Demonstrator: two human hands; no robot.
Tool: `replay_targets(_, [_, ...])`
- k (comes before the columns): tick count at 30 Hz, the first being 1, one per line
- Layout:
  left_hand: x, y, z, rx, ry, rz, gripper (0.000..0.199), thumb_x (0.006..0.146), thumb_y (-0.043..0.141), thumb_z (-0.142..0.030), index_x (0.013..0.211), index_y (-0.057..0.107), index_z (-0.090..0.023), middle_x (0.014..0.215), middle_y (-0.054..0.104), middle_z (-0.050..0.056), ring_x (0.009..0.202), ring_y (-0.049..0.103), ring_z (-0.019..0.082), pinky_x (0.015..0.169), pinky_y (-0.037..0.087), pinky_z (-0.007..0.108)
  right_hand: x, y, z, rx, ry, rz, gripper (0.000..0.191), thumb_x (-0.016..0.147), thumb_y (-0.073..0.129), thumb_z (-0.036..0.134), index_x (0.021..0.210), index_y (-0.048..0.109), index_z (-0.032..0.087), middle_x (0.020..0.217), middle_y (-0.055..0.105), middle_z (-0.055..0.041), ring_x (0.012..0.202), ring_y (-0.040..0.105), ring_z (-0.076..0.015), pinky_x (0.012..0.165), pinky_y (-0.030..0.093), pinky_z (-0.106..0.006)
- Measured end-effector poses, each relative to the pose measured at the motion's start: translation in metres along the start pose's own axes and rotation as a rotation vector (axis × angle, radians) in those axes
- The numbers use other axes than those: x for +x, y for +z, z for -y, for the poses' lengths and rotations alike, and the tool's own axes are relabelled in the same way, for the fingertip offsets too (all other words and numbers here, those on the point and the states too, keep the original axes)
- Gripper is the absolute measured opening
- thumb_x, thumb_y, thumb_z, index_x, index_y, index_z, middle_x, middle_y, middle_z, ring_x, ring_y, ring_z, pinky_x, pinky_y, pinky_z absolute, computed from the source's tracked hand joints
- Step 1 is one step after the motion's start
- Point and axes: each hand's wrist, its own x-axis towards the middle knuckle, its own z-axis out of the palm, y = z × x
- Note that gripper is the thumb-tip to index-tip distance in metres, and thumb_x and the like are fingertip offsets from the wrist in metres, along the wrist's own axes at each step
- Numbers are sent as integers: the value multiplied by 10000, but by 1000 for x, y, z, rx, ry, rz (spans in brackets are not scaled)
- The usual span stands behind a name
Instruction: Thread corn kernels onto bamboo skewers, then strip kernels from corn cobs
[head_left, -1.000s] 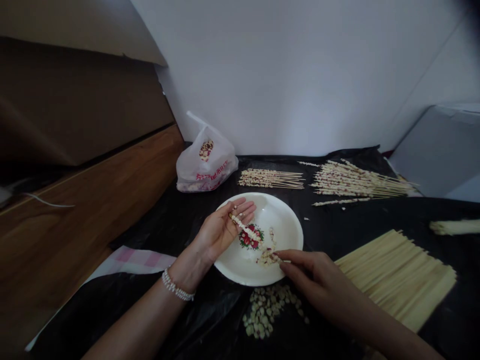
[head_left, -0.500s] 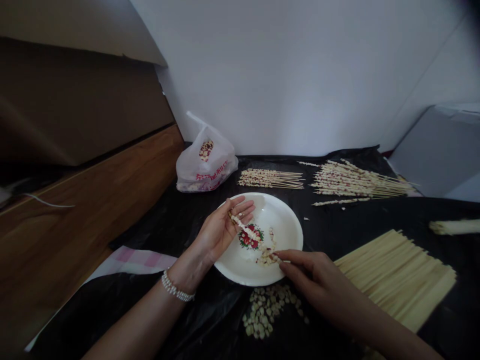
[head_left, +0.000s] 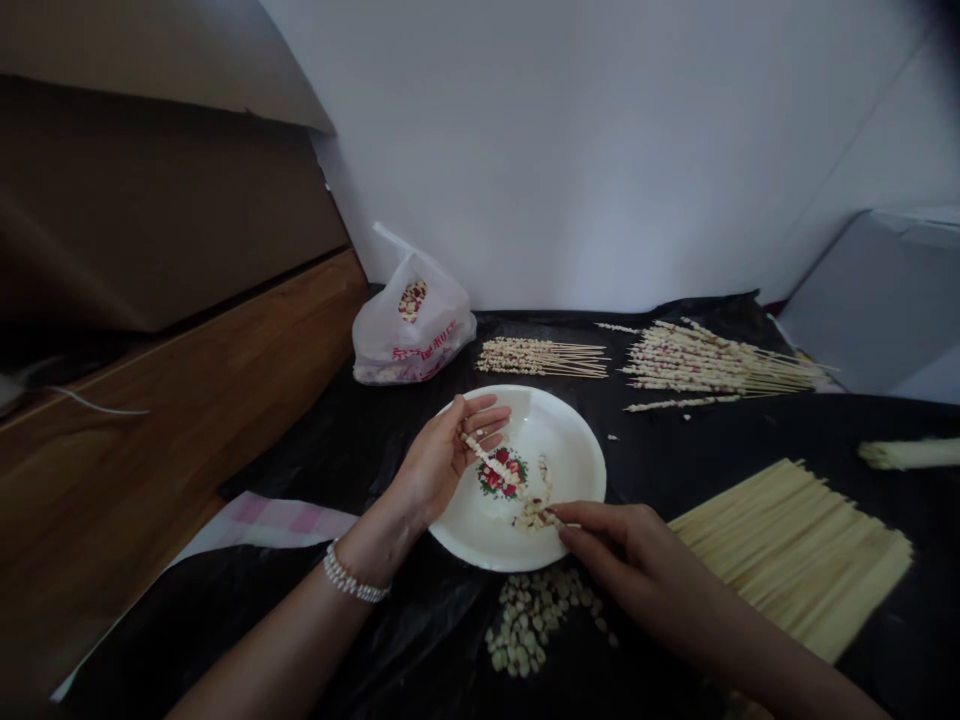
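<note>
Left hand: We see the left hand (head_left: pixel 439 465) over the bowl's near-left rim, its fingers extended and loosely parted, the palm cupped around the upper end of a beaded skewer; how firmly it bears on that end, we cannot tell.
Right hand: We find the right hand (head_left: pixel 637 555) at the bowl's near-right rim, thumb and forefinger pinched together on the skewer's lower part.
Skewer in hand: We see the skewer (head_left: pixel 495 462) slanting across the bowl between both hands, lined with pale pieces.
Bowl: Beneath it sits the white bowl (head_left: pixel 585 455), flowers printed on its floor, with loose pieces (head_left: pixel 534 517) near the right fingertips.
Change over the last second: We note the left palm turned slightly more on edge; the right hand's pinch and the surrounding piles look the same.
Black sheet: Across the black sheet (head_left: pixel 322 450) we count two groups of loaded skewers, a smaller left bundle (head_left: pixel 517 356) and a larger right bundle (head_left: pixel 690 360), plus a knotted bag (head_left: pixel 409 350), round discs (head_left: pixel 519 635) and bare sticks (head_left: pixel 795 550).
</note>
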Motion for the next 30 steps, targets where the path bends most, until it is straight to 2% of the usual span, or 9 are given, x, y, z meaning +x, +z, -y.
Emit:
replay_targets(4, [0, -1, 1, 81, 34, 7, 400, 950, 463, -390, 1085, 689, -88, 1071, 718, 181, 1012, 664, 236, 895, 508, 353, 0, -1, 1, 14, -4, 21, 297, 916, 474, 325, 996, 753, 261, 871, 756, -48, 864, 693, -233, 750, 543, -348])
replay_targets(8, [-1, 0, 3, 160, 52, 1, 440, 941, 462, -438, 1074, 702, -93, 1044, 728, 177, 1006, 666, 255, 905, 492, 378, -1, 0, 2, 15, -3, 20, 290, 915, 479, 322, 992, 754, 271, 845, 755, -40, 863, 694, -231, 744, 543, -346])
replay_targets(12, [-2, 2, 5, 214, 108, 33, 443, 950, 440, -436, 1104, 698, -110, 1100, 714, 167, 1066, 641, 259, 951, 453, 379, 0, 1, 2, 39, -18, 4, 299, 920, 474, 310, 1050, 741, 277, 944, 760, -45, 866, 699, -222, 743, 546, -339])
replay_targets(15, [-3, 3, 4, 170, 112, 70, 439, 937, 463, -455, 1155, 683, -144, 1197, 674, 165, 1129, 604, 274, 982, 423, 402, 1, 1, 0, 53, -26, -6, 306, 925, 471, 318, 1077, 733, 277, 982, 757, -50, 884, 699, -221, 751, 547, -334])
replay_targets(20, [0, -2, 0, 29, 74, 38, 408, 930, 475, -470, 1198, 660, -225, 1373, 560, 104, 1206, 537, 264, 962, 444, 381, 4, 1, -4, 89, -13, -30, 328, 936, 465, 350, 1127, 715, 257, 1061, 742, -59, 944, 689, -230, 811, 540, -347])
replay_targets(22, [3, -6, -1, -45, 23, 12, 369, 924, 507, -444, 1136, 686, -201, 1302, 603, 105, 1134, 575, 232, 901, 486, 335, 4, 1, -5, 120, 0, -49, 337, 937, 471, 366, 1149, 704, 249, 1106, 729, -61, 1007, 673, -238, 862, 527, -358])
replay_targets(24, [6, -9, -1, -115, -34, -20, 309, 920, 543, -384, 1059, 706, -162, 1104, 673, 100, 971, 628, 172, 807, 518, 272, 3, 2, -5, 137, 5, -72, 343, 936, 476, 374, 1162, 698, 242, 1126, 722, -64, 1040, 662, -243, 882, 519, -364])
replay_targets(27, [9, -10, 0, -202, -98, -52, 222, 911, 579, -282, 1008, 709, -130, 809, 658, 50, 731, 622, 104, 663, 524, 204, 2, 2, -5, 136, -2, -83, 354, 938, 473, 380, 1178, 689, 235, 1133, 719, -70, 1019, 668, -239, 868, 521, -363])
replay_targets(30, [10, -8, 0, -258, -117, -83, 161, 895, 604, -218, 974, 708, -124, 726, 632, 27, 642, 603, 81, 592, 519, 177, 2, 3, -6, 129, -10, -83, 354, 935, 478, 373, 1184, 686, 234, 1123, 722, -68, 981, 676, -234, 837, 529, -357])
